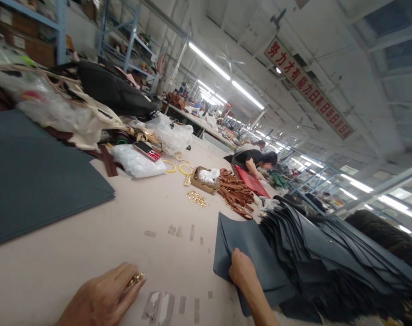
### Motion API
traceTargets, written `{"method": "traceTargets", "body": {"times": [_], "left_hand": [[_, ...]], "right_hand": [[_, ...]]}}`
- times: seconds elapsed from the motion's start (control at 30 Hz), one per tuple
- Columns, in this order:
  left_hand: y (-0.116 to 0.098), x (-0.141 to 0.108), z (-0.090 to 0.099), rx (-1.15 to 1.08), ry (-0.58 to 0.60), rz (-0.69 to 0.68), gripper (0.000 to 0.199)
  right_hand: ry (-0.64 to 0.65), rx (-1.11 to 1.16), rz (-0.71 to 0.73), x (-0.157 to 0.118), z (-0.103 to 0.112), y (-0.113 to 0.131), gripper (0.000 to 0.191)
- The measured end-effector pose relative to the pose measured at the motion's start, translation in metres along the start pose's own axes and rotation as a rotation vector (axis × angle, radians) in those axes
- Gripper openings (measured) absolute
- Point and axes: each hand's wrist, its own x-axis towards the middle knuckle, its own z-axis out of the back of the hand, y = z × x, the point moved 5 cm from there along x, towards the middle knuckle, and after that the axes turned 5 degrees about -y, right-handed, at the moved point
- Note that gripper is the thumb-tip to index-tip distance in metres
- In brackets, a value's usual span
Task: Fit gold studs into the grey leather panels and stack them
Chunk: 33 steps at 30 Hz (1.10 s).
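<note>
Small gold-coloured metal pieces [135, 279] are pinched between the thumb and fingers of my left hand [102, 296], low at the left of centre. My right hand [242, 271] has its fingers closed on the left part of a dark blue-grey panel [256, 244], whose layers lie partly apart. To the right of that panel is a large fanned pile of similar dark panels [314, 253]. More gold pieces [196, 198] lie loose on the pale table [131, 231], beyond both hands.
Flat dark sheets [39, 176] cover the left side. Farther back are a phone [147, 151] on a white bag, yellow tape rolls [185, 169], an open box [205, 183] and brown straps [235, 192]. Beyond the straps a person [251, 160] bends over a red piece [251, 181].
</note>
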Motion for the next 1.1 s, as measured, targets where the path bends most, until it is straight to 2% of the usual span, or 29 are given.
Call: {"method": "traceTargets", "body": {"times": [0.1,0.17,0.23,0.3,0.4,0.47,0.57,0.67,0.77,0.83,0.9,1.0,1.1], "left_hand": [[-0.004,0.002,0.004,0.002,0.001,-0.082,0.022],[-0.003,0.002,0.007,-0.034,-0.01,-0.077,0.019],[-0.001,0.001,0.009,-0.083,0.024,-0.024,0.014],[0.0,0.001,0.013,-0.125,0.084,0.066,0.014],[-0.006,0.004,0.025,-0.153,0.168,0.183,0.02],[-0.01,0.006,0.032,-0.141,0.211,0.225,0.021],[-0.012,0.006,0.041,-0.105,0.261,0.269,0.021],[-0.009,0.002,0.046,-0.074,0.314,0.312,0.022],[-0.005,-0.004,0.052,-0.061,0.374,0.363,0.021],[0.0,-0.009,0.058,-0.049,0.389,0.401,0.02],[0.005,-0.015,0.068,-0.031,0.374,0.451,0.02],[0.014,-0.024,0.087,-0.075,0.281,0.523,0.021],[0.03,-0.038,0.114,-0.195,0.08,0.734,0.015]], "right_hand": [[-0.02,-0.009,-0.032,0.007,0.015,-0.008,0.049],[-0.044,0.0,-0.056,0.014,0.029,-0.014,0.052],[-0.062,0.026,-0.036,0.02,0.04,-0.013,0.053],[-0.059,0.052,0.037,0.024,0.045,-0.002,0.051],[-0.093,0.185,0.175,0.018,0.046,0.038,0.044],[-0.136,0.473,0.271,0.003,0.049,0.075,0.04],[-0.063,0.98,0.459,-0.036,0.056,0.139,0.038],[-0.015,1.232,0.665,-0.076,0.073,0.198,0.032],[-0.061,1.291,0.881,-0.1,0.089,0.239,0.02],[-0.089,1.278,1.01,-0.107,0.093,0.257,0.013],[-0.114,1.266,1.08,-0.109,0.09,0.27,0.012],[-0.057,1.241,1.011,-0.102,0.082,0.291,0.016],[0.08,1.243,0.959,-0.092,0.083,0.326,0.024]]}}
